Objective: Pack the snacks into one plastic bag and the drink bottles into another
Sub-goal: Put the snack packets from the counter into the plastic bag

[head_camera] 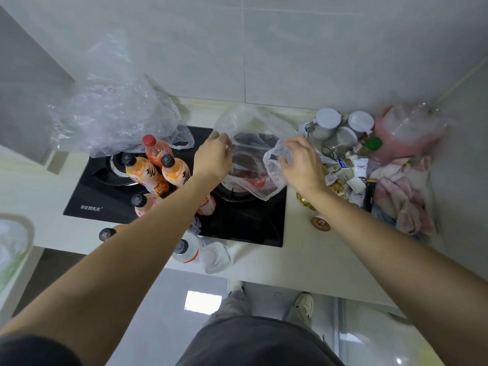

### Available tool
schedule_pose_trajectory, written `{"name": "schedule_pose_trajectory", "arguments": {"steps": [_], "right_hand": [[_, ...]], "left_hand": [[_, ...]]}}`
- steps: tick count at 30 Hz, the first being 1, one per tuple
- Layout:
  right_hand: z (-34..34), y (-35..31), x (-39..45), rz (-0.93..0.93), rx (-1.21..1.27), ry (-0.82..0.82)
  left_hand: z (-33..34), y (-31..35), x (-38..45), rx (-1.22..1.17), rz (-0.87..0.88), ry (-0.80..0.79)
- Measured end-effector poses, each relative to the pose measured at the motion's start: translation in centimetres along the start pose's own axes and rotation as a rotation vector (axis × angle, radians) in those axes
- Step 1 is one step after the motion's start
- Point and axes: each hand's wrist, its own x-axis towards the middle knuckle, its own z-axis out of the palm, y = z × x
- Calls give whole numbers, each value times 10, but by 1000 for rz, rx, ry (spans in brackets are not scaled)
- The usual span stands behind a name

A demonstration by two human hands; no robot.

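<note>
A clear plastic bag (248,122) lies over the right burner of the black stove (243,223), with dark and red snack packets inside it. My left hand (212,157) pinches the bag's left edge. My right hand (303,162) grips its right handle. Orange drink bottles (148,173) and a red-capped bottle (154,150) stand on the stove's left side. Clear water bottles (195,252) lie at the counter's front edge. Loose small snack packets (346,175) are piled right of my right hand. A second, crumpled clear bag (113,120) rests behind the bottles.
Lidded jars (340,128) and a green-capped bottle (373,143) stand at the back right. A pink container under plastic (406,133) and a pink cloth (406,191) fill the right corner. A round gold-brown item (320,223) lies on the white counter (317,260).
</note>
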Motion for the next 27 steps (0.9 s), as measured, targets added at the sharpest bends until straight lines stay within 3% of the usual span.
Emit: {"name": "schedule_pose_trajectory", "arguments": {"steps": [5, 16, 27], "right_hand": [[-34, 13, -16, 8, 174, 156], [-113, 33, -54, -64, 403, 335], [-138, 65, -72, -69, 398, 318]], "left_hand": [[-23, 19, -30, -69, 99, 127], [-75, 72, -99, -108, 224, 298], [-75, 110, -147, -53, 122, 383]]}}
